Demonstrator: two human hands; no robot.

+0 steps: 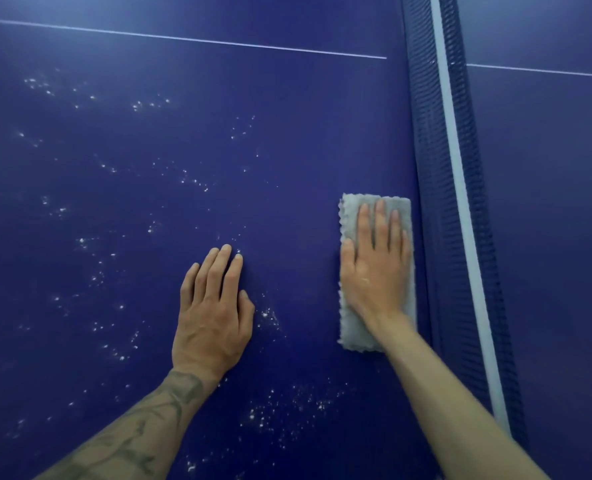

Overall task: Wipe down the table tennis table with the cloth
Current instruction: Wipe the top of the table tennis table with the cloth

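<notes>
Here the table fills the view, a dark blue top crossed by a thin white line, with the net running down the right side and its white band along the top edge. White specks lie scattered over most of the left and lower part of the top, while the strip just beside the net looks free of them, so I judge the wiping to be at an early stage. The cloth, a grey folded rectangle with a fuzzy, scalloped edge, lies flat on the top close beside the net. It looks soft, light and limp, likely to bunch or slide out if pushed by one corner, so a flat palm over its middle is the sound way to drive it. The right hand does just that, fingers straight and slightly spread, pressing down on the cloth. The left hand rests flat on the bare top, well apart from the cloth, fingers straight and close together, seemingly bracing the person.
</notes>
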